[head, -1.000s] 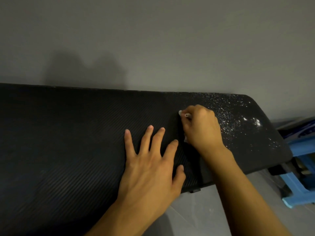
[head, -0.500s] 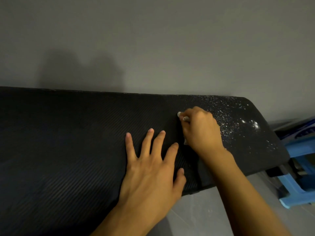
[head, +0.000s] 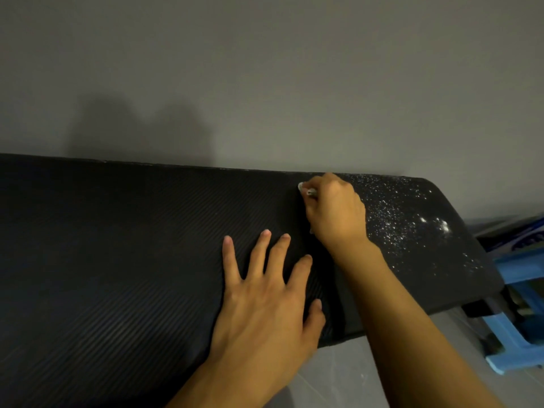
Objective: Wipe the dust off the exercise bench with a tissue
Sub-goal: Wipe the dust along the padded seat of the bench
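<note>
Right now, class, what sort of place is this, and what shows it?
Probably a home workout corner: a black padded exercise bench in front of a plain grey wall, with a blue plastic stool beside it.

Your left hand [head: 265,293] lies flat, palm down, fingers straight and spread. Just beyond its index finger, your right hand [head: 335,210] is curled tight around the tissue [head: 302,187], forearm stretched forward.

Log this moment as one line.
step: wipe | right hand: grips tissue on bench | left hand: flat on bench | dust: right end
</note>
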### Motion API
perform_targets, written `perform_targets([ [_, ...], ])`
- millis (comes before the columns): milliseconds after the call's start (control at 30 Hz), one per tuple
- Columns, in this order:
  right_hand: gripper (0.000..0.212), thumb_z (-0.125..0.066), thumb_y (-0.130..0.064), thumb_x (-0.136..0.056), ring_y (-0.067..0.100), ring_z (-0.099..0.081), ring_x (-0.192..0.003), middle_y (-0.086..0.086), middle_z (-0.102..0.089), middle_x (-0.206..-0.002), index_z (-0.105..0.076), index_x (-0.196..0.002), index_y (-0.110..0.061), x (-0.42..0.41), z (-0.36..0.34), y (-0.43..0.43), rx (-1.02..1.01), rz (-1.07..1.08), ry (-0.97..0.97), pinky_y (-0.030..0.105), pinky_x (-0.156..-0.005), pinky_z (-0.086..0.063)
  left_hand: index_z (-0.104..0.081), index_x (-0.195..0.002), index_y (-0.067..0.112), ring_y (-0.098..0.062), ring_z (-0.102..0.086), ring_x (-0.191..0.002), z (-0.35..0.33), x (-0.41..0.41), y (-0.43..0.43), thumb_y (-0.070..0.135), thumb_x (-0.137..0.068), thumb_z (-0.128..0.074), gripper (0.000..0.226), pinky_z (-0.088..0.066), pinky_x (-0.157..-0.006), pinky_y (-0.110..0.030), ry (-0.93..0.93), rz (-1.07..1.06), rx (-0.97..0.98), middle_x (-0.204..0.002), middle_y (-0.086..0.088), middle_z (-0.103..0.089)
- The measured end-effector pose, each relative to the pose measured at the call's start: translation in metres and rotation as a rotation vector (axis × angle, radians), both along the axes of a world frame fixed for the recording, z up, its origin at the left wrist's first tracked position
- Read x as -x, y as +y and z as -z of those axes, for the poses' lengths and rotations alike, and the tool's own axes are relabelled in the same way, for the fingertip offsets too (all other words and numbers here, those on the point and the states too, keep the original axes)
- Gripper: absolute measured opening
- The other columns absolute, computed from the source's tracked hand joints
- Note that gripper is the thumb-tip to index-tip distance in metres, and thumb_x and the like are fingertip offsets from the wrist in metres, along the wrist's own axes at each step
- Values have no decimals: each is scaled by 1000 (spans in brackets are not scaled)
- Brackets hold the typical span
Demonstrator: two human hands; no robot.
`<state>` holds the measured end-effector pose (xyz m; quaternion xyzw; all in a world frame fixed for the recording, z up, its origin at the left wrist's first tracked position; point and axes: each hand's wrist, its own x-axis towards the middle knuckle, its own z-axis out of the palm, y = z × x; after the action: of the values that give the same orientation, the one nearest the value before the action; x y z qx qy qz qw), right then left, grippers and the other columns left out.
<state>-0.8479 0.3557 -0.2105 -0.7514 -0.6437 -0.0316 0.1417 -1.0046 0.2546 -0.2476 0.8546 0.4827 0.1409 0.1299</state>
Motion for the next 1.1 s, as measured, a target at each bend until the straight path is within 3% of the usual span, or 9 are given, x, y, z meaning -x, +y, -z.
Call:
perform_targets([
  [167, 22, -52, -39, -99, 25, -66, -84, -7, -59, -97, -68, -108, -26, -1, -5, -54, 52, -147, -74, 41, -63, -54, -64, -131, 28, -36, -43, -144, 2, -1, 0, 57, -80, -49, 60, -22, -112, -76, -27, 1, 8, -147, -13, -54],
  [300, 26, -50, -37, -101, 34, -66, -88, 4, -63, -105, -66, -107, -17, -10, -7, -2, 93, -10, -192, 44, -72, -55, -66, -130, 27, -36, -44, -142, 3, -2, 1, 57, -80, -47, 62, -24, -111, -77, -30, 1, -2, -147, -13, -55],
  [433, 18, -55, -24, -98, 34, -67, -86, 8, -63, -107, -68, -107, -14, 1, 1, 37, 75, -26, -106, 48, -75, -56, -67, -129, 27, -35, -45, -142, 2, -1, 1, 56, -80, -45, 61, -26, -111, -76, -30, 4, 4, -145, -12, -56],
  [600, 16, -50, -37, -101, 22, -61, -73, -7, -53, -90, -63, -100, -27, -1, -5, -46, 97, -276, -16, 43, -61, -51, -65, -116, 24, -29, -47, -142, -2, 0, 2, 41, -79, -39, 49, -25, -114, -73, -133, -46, -2, -141, -5, -60],
  [667, 7, -53, -37, -99, 15, -58, -69, -11, -48, -86, -58, -101, -33, -4, -5, -94, 110, -264, -18, 42, -55, -50, -64, -110, 24, -29, -50, -139, 0, -2, 3, 38, -77, -37, 45, -28, -112, -73, -155, -59, -12, -137, -5, -62],
  [767, 19, -50, -46, -97, 13, -58, -67, -12, -50, -87, -64, -106, -37, -2, -4, -120, 109, -156, -27, 36, -50, -50, -64, -108, 25, -31, -50, -139, 1, -3, 4, 38, -78, -37, 43, -28, -111, -74, -143, -49, -11, -138, -7, -62],
  [900, 20, -71, -26, -84, 17, -59, -56, -6, -53, -84, -69, -103, -25, 13, -1, -107, 40, -79, -161, 32, -38, -41, -62, -116, 29, -32, -45, -142, -1, -2, 2, 42, -81, -39, 44, -24, -112, -75, -79, -19, -2, -142, -8, -58],
  [1033, 31, -50, -36, -89, 14, -58, -56, -9, -54, -87, -68, -112, -27, 13, 5, -145, -5, -142, -58, 31, -37, -46, -61, -117, 36, -33, -42, -144, 0, 1, 2, 46, -84, -41, 40, -23, -112, -75, -67, 4, -2, -145, -9, -55],
  [1100, 27, -51, -39, -92, 12, -56, -57, -11, -54, -86, -70, -110, -31, 3, 8, -169, -37, -163, 6, 26, -40, -46, -63, -120, 37, -35, -43, -144, 1, 0, 3, 48, -85, -42, 42, -22, -112, -76, -48, 6, -5, -146, -12, -55],
])
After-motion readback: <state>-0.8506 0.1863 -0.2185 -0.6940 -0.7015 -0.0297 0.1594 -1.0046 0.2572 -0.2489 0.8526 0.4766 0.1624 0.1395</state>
